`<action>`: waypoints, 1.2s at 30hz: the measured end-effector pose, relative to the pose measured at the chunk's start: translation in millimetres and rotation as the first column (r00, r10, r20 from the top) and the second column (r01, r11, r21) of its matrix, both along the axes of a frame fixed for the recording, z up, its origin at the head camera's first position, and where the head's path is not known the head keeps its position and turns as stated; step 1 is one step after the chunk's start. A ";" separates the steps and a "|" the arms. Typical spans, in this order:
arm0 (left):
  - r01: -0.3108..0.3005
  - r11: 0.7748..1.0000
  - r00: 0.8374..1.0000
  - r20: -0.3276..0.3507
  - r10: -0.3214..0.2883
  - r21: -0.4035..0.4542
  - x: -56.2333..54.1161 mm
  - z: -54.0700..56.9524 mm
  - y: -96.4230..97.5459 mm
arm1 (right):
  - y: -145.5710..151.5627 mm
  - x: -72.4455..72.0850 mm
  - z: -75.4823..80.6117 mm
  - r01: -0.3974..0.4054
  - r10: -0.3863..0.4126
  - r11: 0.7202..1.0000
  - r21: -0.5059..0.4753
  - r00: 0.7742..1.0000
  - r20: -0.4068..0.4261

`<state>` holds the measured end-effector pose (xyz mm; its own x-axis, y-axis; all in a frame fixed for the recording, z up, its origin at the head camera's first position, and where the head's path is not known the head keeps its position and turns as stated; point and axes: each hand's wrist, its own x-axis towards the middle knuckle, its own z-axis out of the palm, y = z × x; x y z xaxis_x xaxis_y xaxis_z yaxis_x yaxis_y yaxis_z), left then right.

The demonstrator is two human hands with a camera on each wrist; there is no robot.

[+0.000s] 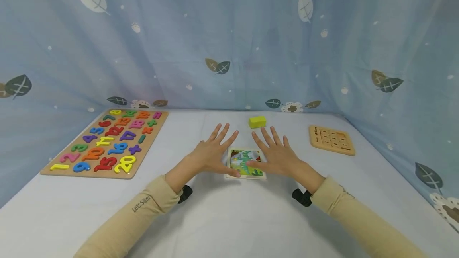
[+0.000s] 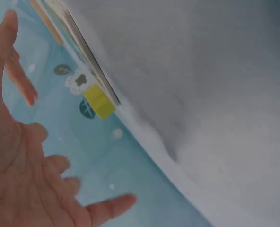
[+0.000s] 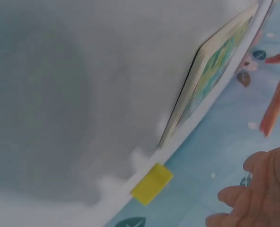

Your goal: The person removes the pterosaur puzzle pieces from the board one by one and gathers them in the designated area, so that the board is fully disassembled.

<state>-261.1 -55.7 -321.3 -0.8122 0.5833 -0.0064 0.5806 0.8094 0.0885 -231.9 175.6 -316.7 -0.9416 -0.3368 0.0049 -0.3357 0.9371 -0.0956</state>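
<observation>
A person's left hand (image 1: pixel 213 154) and right hand (image 1: pixel 277 156) hang above the white-covered table (image 1: pixel 244 226), palms down and fingers spread wide, with nothing in either grasp. The dinosaur picture board (image 1: pixel 244 156) lies flat between and below them, near the middle of the table. It has a pale border and shows a green dinosaur on a colourful ground. From the head, the left thumb overlaps its lower left part and the right thumb its right part; both wrist views show the hands apart from it.

Just beyond the board, towards the curtain, sits a yellow-green block (image 1: pixel 257 122), past the fingertips and touched by neither hand.

Well to the left lies a wooden number board (image 1: pixel 155 132) filled with chunky coloured numerals and arithmetic signs, among them a yellow 20 at its near edge. Well to the right, a smaller wooden digit board (image 1: pixel 332 140) lies at a slant, its digits set in rows.

The blue curtain (image 1: pixel 229 31), printed with leaves, rises behind the table. Both sleeves are beige; the left sleeve (image 1: pixel 129 218) carries dark lettering, and a black fitting (image 1: pixel 302 197) shows below each wrist.
</observation>
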 end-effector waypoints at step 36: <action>-0.070 0.997 0.971 0.227 0.072 -0.018 -9.8 -7.6 13.4 | -54.5 -30.2 -16.3 -0.025 0.039 0.993 -0.115 0.992 0.120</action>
<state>-270.9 -42.3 -328.8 -0.8281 0.5232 -0.2012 0.4870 0.8493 0.2038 -262.2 121.1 -333.0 -0.9262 -0.3706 -0.0700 -0.3446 0.9070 -0.2422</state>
